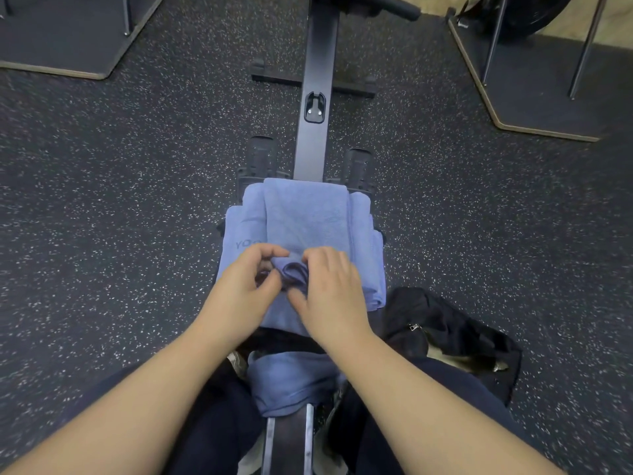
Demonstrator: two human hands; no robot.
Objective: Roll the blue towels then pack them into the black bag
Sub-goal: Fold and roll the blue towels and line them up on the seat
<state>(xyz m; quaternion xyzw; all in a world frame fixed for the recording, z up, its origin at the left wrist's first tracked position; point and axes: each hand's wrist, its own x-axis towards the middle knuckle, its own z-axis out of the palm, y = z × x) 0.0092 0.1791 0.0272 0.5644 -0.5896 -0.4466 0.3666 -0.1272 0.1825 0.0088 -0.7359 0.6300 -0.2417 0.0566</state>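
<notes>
A folded blue towel (306, 214) lies lengthwise on top of a stack of blue towels (373, 269) on the rowing machine's seat. Its near end is curled into a small tight roll (294, 274). My left hand (250, 279) pinches the left side of that roll, and my right hand (330, 286) presses its right side with fingers curved over it. Another blue towel (291, 382) lies bunched on the rail between my knees. The black bag (448, 330) sits open on the floor to the right of my right forearm.
The rowing machine's black rail (317, 80) runs away from me, with footrests (262, 156) on either side. Speckled dark rubber floor (120, 217) lies all around. Dark platforms with wooden edges stand at the far left (68, 36) and far right (548, 80).
</notes>
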